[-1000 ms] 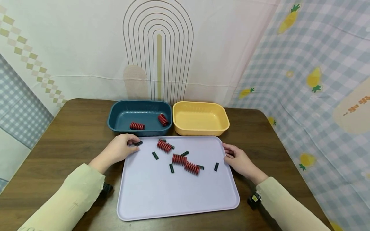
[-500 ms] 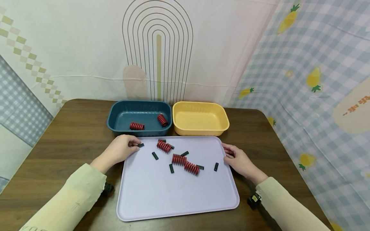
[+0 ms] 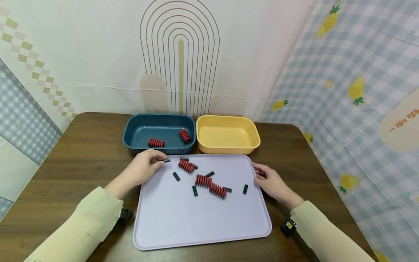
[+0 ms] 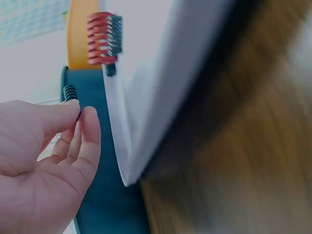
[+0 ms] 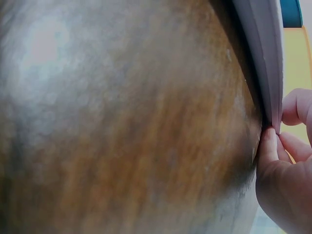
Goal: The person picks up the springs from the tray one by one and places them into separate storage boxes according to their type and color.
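Observation:
My left hand (image 3: 145,167) pinches a small dark green spring (image 4: 70,92) between thumb and fingers, above the far left corner of a pale lilac tray (image 3: 203,222). One end of that spring sticks out past the fingertips. My right hand (image 3: 271,182) grips the tray's right rim; in the right wrist view its fingers (image 5: 267,146) are at the tray edge. Thick red springs (image 3: 203,181) and several small dark green springs (image 3: 176,176) lie scattered on the tray's far half. One red spring (image 4: 100,39) shows beside green ones in the left wrist view.
Behind the tray stand a dark teal bin (image 3: 134,136) with two red springs (image 3: 156,143) in it and a yellow bin (image 3: 226,149) to its right. All rest on a brown wooden table (image 3: 82,145), with patterned cloth (image 3: 242,54) hanging behind.
My left hand has moved to the right and slightly away from me, carrying the small green spring. The right hand keeps its place at the tray rim, and the other springs lie still.

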Action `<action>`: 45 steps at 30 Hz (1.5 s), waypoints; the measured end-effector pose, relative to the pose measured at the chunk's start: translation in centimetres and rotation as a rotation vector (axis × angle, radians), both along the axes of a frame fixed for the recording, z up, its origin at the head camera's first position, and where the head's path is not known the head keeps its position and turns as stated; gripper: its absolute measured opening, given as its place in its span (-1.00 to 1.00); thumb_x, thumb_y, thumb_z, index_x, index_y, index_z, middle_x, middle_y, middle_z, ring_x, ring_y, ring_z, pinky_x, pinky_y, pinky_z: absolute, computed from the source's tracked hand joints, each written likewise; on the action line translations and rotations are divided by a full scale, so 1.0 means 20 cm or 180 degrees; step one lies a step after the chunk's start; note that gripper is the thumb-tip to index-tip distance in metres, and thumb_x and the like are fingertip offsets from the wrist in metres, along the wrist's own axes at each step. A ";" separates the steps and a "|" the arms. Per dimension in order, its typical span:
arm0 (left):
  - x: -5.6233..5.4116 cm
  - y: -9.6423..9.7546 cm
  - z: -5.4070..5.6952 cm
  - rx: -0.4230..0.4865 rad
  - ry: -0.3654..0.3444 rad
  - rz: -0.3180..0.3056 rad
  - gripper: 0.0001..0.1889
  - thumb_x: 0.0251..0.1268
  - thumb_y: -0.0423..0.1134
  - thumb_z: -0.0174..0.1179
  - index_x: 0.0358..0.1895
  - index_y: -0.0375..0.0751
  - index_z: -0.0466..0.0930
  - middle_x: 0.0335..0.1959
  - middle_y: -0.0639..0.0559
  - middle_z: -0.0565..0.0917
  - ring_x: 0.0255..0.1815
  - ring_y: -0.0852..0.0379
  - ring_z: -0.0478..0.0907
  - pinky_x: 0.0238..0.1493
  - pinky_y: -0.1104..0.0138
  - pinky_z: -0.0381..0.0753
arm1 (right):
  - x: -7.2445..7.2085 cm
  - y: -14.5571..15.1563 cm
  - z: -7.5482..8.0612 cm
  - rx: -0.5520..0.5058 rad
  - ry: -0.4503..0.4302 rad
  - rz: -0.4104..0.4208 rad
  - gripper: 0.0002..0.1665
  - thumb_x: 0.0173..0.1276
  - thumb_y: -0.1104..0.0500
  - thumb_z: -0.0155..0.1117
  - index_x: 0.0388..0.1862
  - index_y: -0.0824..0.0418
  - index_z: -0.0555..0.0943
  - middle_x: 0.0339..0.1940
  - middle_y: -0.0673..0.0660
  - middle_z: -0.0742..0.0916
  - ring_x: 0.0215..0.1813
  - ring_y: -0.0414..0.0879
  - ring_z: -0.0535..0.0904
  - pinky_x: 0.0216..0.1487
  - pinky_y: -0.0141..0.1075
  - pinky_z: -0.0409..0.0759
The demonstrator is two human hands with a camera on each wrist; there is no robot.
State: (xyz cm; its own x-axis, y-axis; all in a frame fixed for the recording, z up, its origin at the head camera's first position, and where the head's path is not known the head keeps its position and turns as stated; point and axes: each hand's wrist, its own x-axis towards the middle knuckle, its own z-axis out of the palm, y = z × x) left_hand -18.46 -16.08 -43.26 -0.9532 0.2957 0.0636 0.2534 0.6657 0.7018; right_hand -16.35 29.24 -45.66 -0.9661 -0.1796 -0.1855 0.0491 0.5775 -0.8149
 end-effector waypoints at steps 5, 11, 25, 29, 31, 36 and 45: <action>0.00 0.05 0.04 0.0231 -0.0070 0.0029 -0.82 0.36 -0.28 0.21 -0.06 -0.12 0.72 -0.06 -0.04 0.65 -0.17 0.07 0.53 -0.17 0.19 0.56 | 0.00 0.00 0.00 -0.0018 0.0026 0.0014 -0.34 0.35 0.35 0.16 0.44 0.24 0.31 0.23 0.29 0.49 0.24 0.08 0.44 0.11 -0.40 0.48; -0.02 0.12 0.09 0.0406 -0.0179 0.0048 -0.80 0.36 -0.23 0.22 -0.03 -0.12 0.73 -0.06 -0.01 0.68 -0.14 0.11 0.58 -0.20 0.23 0.57 | 0.00 0.00 -0.01 -0.0009 0.0015 0.0009 -0.34 0.36 0.34 0.17 0.44 0.22 0.31 0.23 0.27 0.49 0.24 0.06 0.44 0.10 -0.40 0.48; -0.11 0.42 0.09 0.1416 -0.0461 0.0556 -0.73 0.36 -0.11 0.23 0.05 -0.06 0.69 -0.15 0.07 0.71 -0.13 0.21 0.65 -0.09 0.26 0.61 | 0.00 0.01 -0.02 -0.0004 0.0044 -0.0009 -0.34 0.36 0.34 0.17 0.43 0.23 0.31 0.21 0.28 0.51 0.23 0.07 0.45 0.09 -0.41 0.49; -0.13 0.49 0.09 0.1687 -0.0500 0.0630 -0.73 0.32 -0.14 0.27 0.02 -0.10 0.70 -0.17 0.06 0.71 -0.15 0.21 0.66 -0.11 0.29 0.62 | 0.00 0.01 -0.01 -0.0025 0.0070 0.0013 -0.34 0.35 0.35 0.17 0.43 0.24 0.31 0.22 0.29 0.50 0.24 0.07 0.44 0.09 -0.42 0.48; -0.14 0.52 0.08 0.1759 -0.0503 0.0643 -0.75 0.31 -0.15 0.28 0.00 -0.10 0.71 -0.17 0.06 0.71 -0.16 0.22 0.67 -0.13 0.30 0.62 | 0.00 0.00 -0.01 -0.0029 0.0061 -0.0016 -0.34 0.35 0.35 0.18 0.43 0.22 0.32 0.22 0.28 0.50 0.24 0.07 0.45 0.09 -0.42 0.49; -0.18 0.57 0.07 0.1718 -0.0455 0.0675 -0.75 0.30 -0.15 0.28 0.00 -0.08 0.71 -0.16 0.07 0.70 -0.18 0.22 0.65 -0.18 0.31 0.62 | 0.00 0.00 -0.01 -0.0008 0.0000 -0.0020 -0.34 0.36 0.32 0.19 0.44 0.18 0.31 0.24 0.25 0.49 0.25 0.04 0.44 0.11 -0.38 0.48; -0.23 0.61 0.05 0.1642 -0.0375 0.0679 -0.72 0.33 -0.16 0.26 0.03 -0.16 0.69 -0.11 0.04 0.68 -0.18 0.18 0.64 -0.19 0.29 0.62 | 0.00 0.00 -0.01 -0.0039 0.0027 -0.0013 -0.34 0.36 0.34 0.18 0.44 0.21 0.31 0.24 0.25 0.48 0.25 0.05 0.44 0.12 -0.38 0.47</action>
